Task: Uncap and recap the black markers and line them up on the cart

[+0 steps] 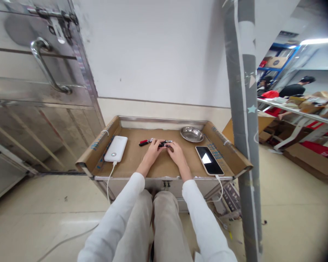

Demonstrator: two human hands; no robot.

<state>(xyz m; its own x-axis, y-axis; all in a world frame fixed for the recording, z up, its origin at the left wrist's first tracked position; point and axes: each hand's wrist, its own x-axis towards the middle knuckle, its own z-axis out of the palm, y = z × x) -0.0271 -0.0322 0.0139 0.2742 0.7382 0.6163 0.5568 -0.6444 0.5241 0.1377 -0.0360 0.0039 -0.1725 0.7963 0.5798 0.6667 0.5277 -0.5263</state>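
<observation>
Sleeves (113, 218) cut off below; hands (153, 147) partly hide pens (143, 141) (grip unclear).

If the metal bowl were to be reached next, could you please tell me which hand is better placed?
The right hand, I would judge: it is nearer the metal bowl, which stands on its side. The left hand is farther off. Both hands, however, are at the pens.
</observation>
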